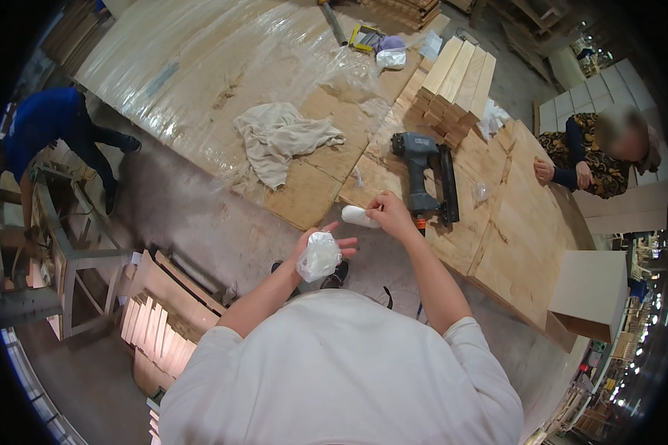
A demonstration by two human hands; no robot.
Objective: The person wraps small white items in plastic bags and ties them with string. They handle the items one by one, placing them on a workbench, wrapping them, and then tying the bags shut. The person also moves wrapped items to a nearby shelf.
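On the palm of my left hand (304, 243) rests a crumpled clear plastic bag (321, 256) with something white in it, and the fingers stretch out past it to the right. My right hand (390, 213) pinches one end of a small white roll-shaped piece (358, 216), just above and right of the left fingertips. What the white piece is made of I cannot make out. Close beyond the right hand, a black and grey nail gun (421, 172) lies on the wooden worktop (508, 222), an orange fitting at its near end.
A whitish rag (282, 141) lies on the plastic-wrapped stack (178, 81) ahead. Stacked wood strips (456, 81) stand beyond the nail gun, and a cardboard box (590, 289) sits at right. One person (601, 152) is across the worktop; another (52, 133) bends at a frame on the left.
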